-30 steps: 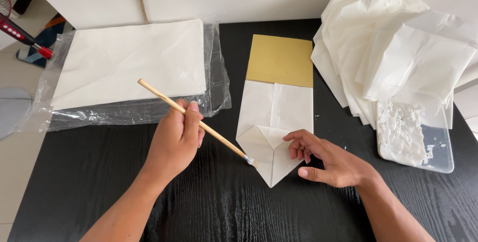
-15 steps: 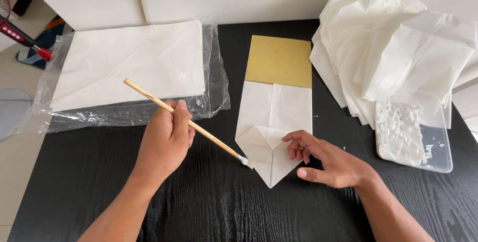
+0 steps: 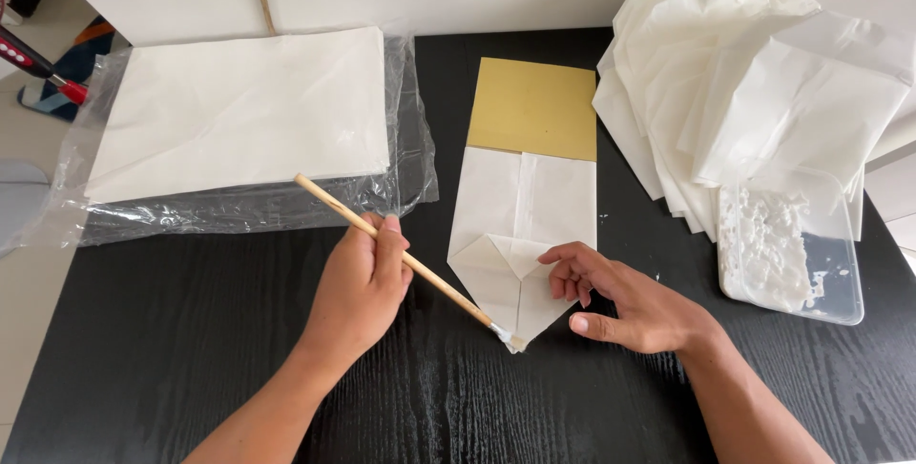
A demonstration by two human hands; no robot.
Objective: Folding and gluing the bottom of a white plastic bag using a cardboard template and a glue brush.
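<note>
Gluing step, by the look of it: the left hand (image 3: pixel 358 292) gripped the brush (image 3: pixel 405 261), its tip at the folded paper's (image 3: pixel 520 235) near point, mid-table. The right hand (image 3: pixel 625 302), grasping nothing, pinned the flap flat; pressing the fold shut looked next.

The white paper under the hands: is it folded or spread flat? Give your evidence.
Folded: the white paper has its lower corners turned in, forming a point beside the brush tip.
</note>
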